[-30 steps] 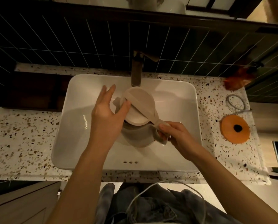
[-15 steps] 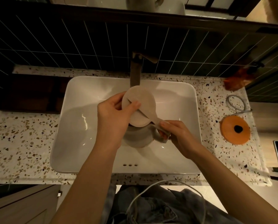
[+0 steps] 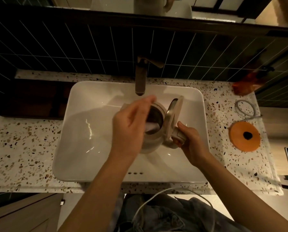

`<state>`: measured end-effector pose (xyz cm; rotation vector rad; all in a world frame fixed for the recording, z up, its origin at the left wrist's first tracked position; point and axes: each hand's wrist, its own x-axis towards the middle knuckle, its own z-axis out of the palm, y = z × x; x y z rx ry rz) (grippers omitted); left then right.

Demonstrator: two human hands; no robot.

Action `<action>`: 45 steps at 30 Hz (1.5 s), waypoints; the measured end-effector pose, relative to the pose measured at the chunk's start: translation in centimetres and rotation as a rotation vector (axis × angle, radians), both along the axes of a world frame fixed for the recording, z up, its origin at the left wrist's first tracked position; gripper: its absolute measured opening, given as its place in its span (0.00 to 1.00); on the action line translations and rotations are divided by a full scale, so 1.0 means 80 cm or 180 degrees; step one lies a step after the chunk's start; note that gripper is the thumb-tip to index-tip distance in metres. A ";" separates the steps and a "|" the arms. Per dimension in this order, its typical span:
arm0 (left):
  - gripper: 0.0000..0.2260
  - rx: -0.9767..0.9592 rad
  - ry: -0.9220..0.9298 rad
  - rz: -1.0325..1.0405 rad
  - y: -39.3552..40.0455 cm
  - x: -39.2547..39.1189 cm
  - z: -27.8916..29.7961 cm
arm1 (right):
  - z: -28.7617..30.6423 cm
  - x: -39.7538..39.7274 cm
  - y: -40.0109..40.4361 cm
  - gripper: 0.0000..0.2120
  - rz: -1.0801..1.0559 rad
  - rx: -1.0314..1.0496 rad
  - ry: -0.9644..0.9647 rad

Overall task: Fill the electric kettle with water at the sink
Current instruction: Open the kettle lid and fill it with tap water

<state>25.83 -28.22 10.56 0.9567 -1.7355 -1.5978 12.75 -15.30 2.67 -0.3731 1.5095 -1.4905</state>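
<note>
Lid (image 3: 174, 114) now stands up; right hand (image 3: 189, 141) grips kettle (image 3: 154, 131) handle, left hand (image 3: 131, 126) loosely spread over its rim.

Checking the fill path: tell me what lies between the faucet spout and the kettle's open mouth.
Head view: only the left hand's blurred fingertips between faucet and kettle.

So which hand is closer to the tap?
The left hand. It hovers over the open kettle, just below the faucet spout; the right hand grips the kettle's handle, farther off.
</note>
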 end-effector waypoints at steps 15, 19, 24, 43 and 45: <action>0.16 0.1830 -0.0554 0.0455 -0.057 -0.006 -0.113 | -0.021 -0.028 -0.027 0.16 -0.0125 0.0369 -0.0343; 0.18 0.2230 -0.0675 0.0647 -0.069 -0.025 -0.129 | -0.027 -0.044 -0.043 0.17 -0.0052 0.0900 -0.0632; 0.14 0.2778 -0.0896 0.0987 -0.089 -0.044 -0.147 | -0.033 -0.060 -0.064 0.19 0.0310 0.1382 -0.0957; 0.12 0.2947 -0.0440 0.0770 -0.136 -0.077 -0.154 | -0.032 -0.112 -0.118 0.14 0.0763 0.1420 -0.0516; 0.11 0.2906 -0.0351 0.0749 -0.136 -0.073 -0.157 | -0.042 -0.108 -0.118 0.14 0.0778 0.1316 -0.0270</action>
